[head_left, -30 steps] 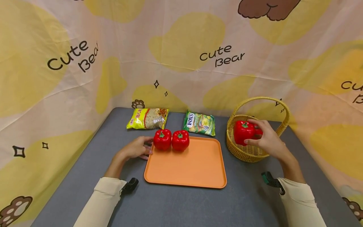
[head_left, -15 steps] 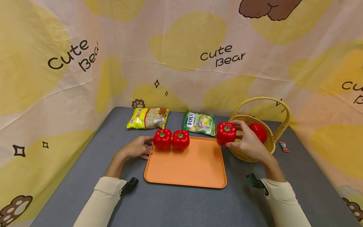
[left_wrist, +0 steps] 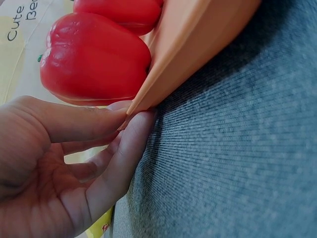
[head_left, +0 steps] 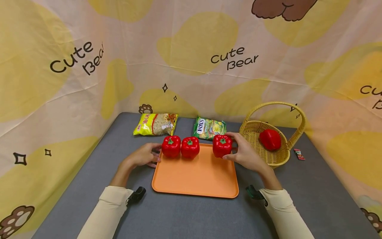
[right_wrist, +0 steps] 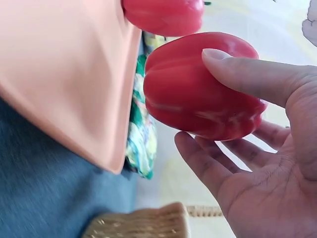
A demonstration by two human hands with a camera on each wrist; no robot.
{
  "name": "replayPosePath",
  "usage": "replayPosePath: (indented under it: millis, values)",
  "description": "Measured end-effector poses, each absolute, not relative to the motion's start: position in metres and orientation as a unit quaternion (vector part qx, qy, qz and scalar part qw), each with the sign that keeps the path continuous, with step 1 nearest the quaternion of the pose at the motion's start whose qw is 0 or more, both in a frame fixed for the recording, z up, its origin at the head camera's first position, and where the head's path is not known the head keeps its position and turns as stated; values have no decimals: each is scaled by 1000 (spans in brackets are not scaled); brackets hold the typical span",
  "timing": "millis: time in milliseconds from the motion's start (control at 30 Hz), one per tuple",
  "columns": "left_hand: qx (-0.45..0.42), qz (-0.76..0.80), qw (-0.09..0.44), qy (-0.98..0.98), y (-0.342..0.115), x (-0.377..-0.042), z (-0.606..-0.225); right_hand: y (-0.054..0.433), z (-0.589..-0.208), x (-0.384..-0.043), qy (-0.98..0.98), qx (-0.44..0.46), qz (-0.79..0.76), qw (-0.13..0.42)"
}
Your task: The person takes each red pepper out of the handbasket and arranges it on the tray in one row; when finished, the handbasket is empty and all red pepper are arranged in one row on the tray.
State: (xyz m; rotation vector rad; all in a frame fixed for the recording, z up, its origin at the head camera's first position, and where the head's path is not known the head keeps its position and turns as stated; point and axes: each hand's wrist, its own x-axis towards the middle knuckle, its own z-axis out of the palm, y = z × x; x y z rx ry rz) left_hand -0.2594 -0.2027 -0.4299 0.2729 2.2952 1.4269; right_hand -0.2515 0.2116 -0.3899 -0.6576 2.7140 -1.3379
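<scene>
My right hand (head_left: 247, 155) grips a red bell pepper (head_left: 221, 148) with a green stem, over the back right part of the orange tray (head_left: 195, 177). In the right wrist view, the thumb lies on one side of this pepper (right_wrist: 198, 89) and the fingers on the other; it is raised off the tray. Two more red bell peppers, a left one (head_left: 170, 147) and a right one (head_left: 190, 148), stand side by side at the tray's back left. My left hand (head_left: 145, 155) pinches the tray's left rim between thumb and finger, plainest in the left wrist view.
A wicker basket (head_left: 250, 135) with a tall handle stands at the right, one red bell pepper (head_left: 270, 139) lying in it. Behind the tray lie a yellow snack bag (head_left: 156, 124) and a green FOX'S bag (head_left: 210, 128). A small red packet (head_left: 299, 154) lies right of the basket.
My right hand has carried the bell pepper left, out of the basket and over the tray. The small red packet has come into view. My left hand stays at the tray's rim.
</scene>
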Motion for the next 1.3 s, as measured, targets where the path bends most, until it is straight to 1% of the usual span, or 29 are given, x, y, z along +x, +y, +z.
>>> replayPosePath:
  millis: [100, 667, 1067, 1300]
  values:
    - [97, 515, 210, 825, -203, -260, -431, 205, -395, -253, 873, -209, -440, 33]
    - [98, 524, 209, 820, -203, -259, -432, 179, -410, -260, 889, -207, -406, 32]
    - [99, 517, 209, 824, -202, -258, -430, 173, -418, -262, 894, -216, -393, 23]
    - [93, 515, 212, 825, -202, -259, -431, 171, -417, -261, 892, -209, -400, 30]
